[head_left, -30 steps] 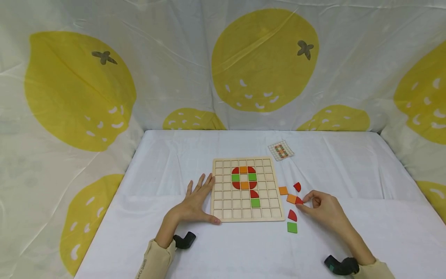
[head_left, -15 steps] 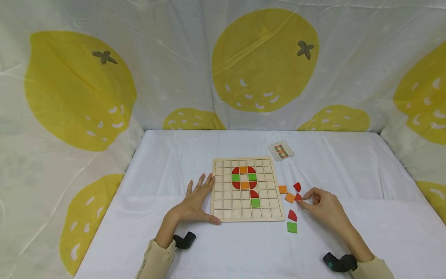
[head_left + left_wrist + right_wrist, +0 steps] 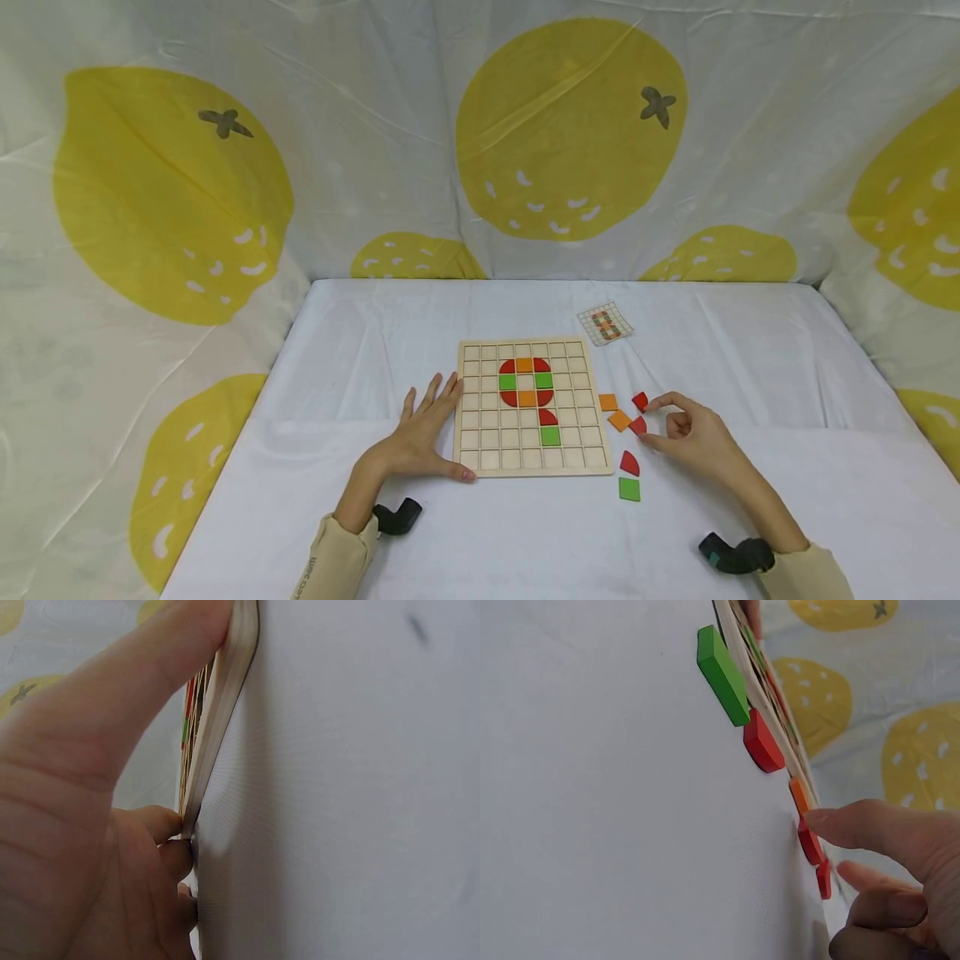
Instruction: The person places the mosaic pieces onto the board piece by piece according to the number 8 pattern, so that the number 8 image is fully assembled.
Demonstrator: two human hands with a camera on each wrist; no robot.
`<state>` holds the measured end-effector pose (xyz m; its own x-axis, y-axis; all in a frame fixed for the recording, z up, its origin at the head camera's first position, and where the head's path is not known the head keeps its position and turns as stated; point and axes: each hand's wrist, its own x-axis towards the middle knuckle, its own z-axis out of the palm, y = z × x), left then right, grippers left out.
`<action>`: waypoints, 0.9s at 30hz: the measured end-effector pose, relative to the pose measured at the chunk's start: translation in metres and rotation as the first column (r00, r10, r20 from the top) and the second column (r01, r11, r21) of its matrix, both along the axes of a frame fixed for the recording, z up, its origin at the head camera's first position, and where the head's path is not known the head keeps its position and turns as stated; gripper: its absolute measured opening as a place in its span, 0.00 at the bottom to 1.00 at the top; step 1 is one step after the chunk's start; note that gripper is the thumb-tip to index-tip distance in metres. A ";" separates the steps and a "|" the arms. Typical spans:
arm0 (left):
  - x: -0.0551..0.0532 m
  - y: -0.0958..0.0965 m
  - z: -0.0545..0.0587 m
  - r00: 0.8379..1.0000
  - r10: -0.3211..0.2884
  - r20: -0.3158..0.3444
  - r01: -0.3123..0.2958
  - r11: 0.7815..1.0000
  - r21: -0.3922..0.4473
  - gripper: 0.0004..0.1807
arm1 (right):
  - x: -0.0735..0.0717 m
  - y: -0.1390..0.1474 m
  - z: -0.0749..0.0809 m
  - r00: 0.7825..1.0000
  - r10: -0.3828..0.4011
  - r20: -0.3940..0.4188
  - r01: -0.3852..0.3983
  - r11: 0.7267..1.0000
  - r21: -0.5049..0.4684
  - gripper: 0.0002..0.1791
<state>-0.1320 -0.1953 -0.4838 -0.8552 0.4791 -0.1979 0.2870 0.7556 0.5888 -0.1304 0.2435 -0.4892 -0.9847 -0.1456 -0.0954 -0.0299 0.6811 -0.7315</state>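
Note:
In the head view my left hand [image 3: 420, 442] is spread against a wooden grid board [image 3: 487, 437]. Its fingertips meet the left edge, and the thumb rests at the near left corner. Red quarter-circles, orange squares and green squares form a pattern in the board's cells. Right of the board, my right hand [image 3: 693, 433] has thumb and index finger apart. The thumb touches a lower red quarter-circle [image 3: 637, 426], with the index tip at an upper red quarter-circle [image 3: 640, 402]; the other fingers are curled in. The right wrist view shows the thumb [image 3: 855, 825] against the lower piece.
Two loose orange squares [image 3: 619, 420] lie between the right hand and the board. Nearer me are another red quarter-circle [image 3: 629, 463] and a green square [image 3: 629, 489]. A small pattern card [image 3: 605, 323] lies behind the board on the white cloth [image 3: 750, 350].
The right index finger has moved from the lower red quarter-circle up to the upper one. Both loose orange squares have shifted slightly away and left. The left hand and board have stayed put.

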 end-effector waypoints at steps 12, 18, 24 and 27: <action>0.000 0.000 0.000 1.000 -0.001 -0.006 0.001 1.000 -0.002 0.77 | -0.002 0.006 -0.009 0.998 0.051 -0.042 -0.051 0.999 -0.012 0.19; 0.000 0.000 -0.001 1.000 -0.001 -0.009 0.001 1.000 0.001 0.77 | -0.003 0.010 -0.009 0.998 0.063 -0.018 -0.063 0.998 -0.012 0.19; 0.000 0.000 -0.002 1.000 -0.003 -0.012 0.003 1.000 0.000 0.77 | -0.004 0.017 -0.013 0.996 0.090 0.000 -0.090 0.994 -0.059 0.16; -0.001 0.000 -0.002 1.000 -0.003 -0.010 0.003 1.000 -0.004 0.77 | -0.005 0.018 -0.015 0.996 0.087 -0.007 -0.087 0.994 -0.063 0.15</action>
<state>-0.1325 -0.1955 -0.4855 -0.8558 0.4807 -0.1909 0.2952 0.7570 0.5829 -0.1349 0.2612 -0.5038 -0.9686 -0.2360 -0.0787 -0.0904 0.6285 -0.7725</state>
